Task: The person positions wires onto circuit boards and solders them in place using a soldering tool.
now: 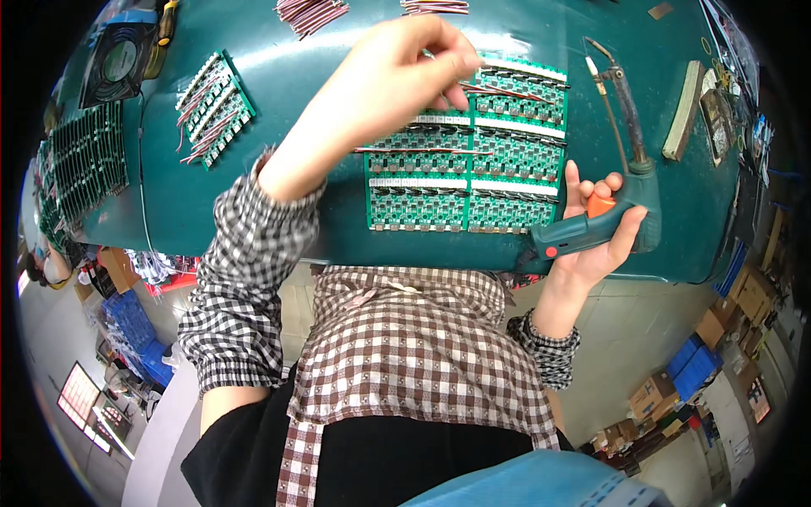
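My right hand (604, 224) is wrapped around the dark green handle of a soldering gun (646, 190) with an orange trigger. Its metal tip points away from me, to the right of the circuit boards. Over the far left part of a green circuit board panel (469, 188) hovers my left hand (405, 76), thumb and fingertips pinched together; whatever they hold, if anything, is hidden. Thin red and black wires (515, 95) lie on the panel beside those fingers. Another red and dark wire (422, 151) crosses the panel's middle rows.
A smaller board group with wires (215, 110) lies to the left, near stacked boards (89, 160) and a black fan (118, 63). Wire bundles (311, 15) sit at the far edge. Right of the soldering gun lies a pale bar (683, 110) next to a worn block (716, 118).
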Demonstrator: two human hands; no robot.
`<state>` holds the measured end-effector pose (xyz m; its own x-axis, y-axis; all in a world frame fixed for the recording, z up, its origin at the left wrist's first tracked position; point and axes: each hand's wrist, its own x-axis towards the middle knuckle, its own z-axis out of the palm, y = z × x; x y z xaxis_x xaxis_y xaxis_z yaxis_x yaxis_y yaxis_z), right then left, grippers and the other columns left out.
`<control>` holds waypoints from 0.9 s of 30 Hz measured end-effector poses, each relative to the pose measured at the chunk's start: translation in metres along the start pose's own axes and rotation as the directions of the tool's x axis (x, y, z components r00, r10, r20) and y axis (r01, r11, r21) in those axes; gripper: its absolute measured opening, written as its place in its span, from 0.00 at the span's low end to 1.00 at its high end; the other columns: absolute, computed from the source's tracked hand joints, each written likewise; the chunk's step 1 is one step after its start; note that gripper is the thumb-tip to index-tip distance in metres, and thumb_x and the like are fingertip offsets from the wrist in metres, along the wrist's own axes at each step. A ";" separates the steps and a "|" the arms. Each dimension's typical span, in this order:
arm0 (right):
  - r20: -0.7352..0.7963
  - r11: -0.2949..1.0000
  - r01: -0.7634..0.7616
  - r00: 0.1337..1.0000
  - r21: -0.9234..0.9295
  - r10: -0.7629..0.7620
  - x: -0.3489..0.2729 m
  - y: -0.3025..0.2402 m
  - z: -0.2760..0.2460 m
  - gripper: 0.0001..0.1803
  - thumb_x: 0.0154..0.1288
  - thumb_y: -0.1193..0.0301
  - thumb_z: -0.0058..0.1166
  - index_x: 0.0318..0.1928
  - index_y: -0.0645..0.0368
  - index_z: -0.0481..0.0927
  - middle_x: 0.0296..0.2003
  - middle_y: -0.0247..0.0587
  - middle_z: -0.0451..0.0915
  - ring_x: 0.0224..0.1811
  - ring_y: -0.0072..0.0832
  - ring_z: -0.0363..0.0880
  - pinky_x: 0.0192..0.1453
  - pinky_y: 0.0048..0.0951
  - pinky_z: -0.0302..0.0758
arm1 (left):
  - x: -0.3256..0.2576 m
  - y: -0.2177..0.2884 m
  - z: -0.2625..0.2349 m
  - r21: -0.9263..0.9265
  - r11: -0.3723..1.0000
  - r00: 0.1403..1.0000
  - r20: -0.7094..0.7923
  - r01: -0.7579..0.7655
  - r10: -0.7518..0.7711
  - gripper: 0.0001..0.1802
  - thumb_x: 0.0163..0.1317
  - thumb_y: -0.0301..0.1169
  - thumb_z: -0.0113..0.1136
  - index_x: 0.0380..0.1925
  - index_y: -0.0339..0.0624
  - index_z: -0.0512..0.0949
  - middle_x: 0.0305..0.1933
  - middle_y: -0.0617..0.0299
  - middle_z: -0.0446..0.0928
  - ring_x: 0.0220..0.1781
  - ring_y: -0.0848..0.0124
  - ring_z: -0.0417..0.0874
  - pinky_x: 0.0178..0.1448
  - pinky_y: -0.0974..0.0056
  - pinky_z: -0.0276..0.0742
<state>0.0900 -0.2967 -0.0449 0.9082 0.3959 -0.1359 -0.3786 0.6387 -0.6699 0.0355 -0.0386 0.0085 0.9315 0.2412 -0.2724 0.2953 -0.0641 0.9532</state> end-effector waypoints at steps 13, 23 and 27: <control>-0.073 0.751 0.083 0.983 -0.655 -0.171 -0.018 -0.004 0.066 0.23 0.45 0.87 0.59 0.46 0.68 0.72 0.37 0.44 0.75 0.35 0.28 0.78 0.43 0.26 0.75 | -0.047 0.008 0.066 -0.292 0.948 0.974 0.217 0.123 -0.060 0.07 0.60 0.26 0.55 0.35 0.33 0.73 0.29 0.66 0.74 0.28 0.82 0.75 0.33 0.77 0.73; -0.108 0.833 0.058 0.984 -0.551 -0.140 -0.027 -0.008 0.060 0.20 0.51 0.87 0.53 0.47 0.70 0.69 0.37 0.45 0.75 0.36 0.31 0.79 0.43 0.29 0.77 | -0.052 0.003 0.076 -0.363 0.920 0.982 0.167 0.145 -0.089 0.08 0.58 0.27 0.57 0.34 0.33 0.73 0.29 0.67 0.73 0.26 0.83 0.72 0.30 0.79 0.70; -0.096 0.801 0.058 0.985 -0.595 -0.142 -0.027 -0.009 0.063 0.19 0.52 0.87 0.51 0.47 0.70 0.68 0.37 0.46 0.75 0.37 0.32 0.79 0.44 0.31 0.77 | -0.053 0.002 0.076 -0.375 0.912 0.980 0.163 0.169 -0.114 0.07 0.58 0.27 0.58 0.34 0.33 0.73 0.28 0.68 0.73 0.26 0.84 0.72 0.30 0.79 0.69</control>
<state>0.0574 -0.2718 0.0110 0.9658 0.2356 -0.1086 -0.1447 0.1418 -0.9793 0.0033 -0.1250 0.0146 0.9137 0.0861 -0.3972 0.3467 0.3452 0.8721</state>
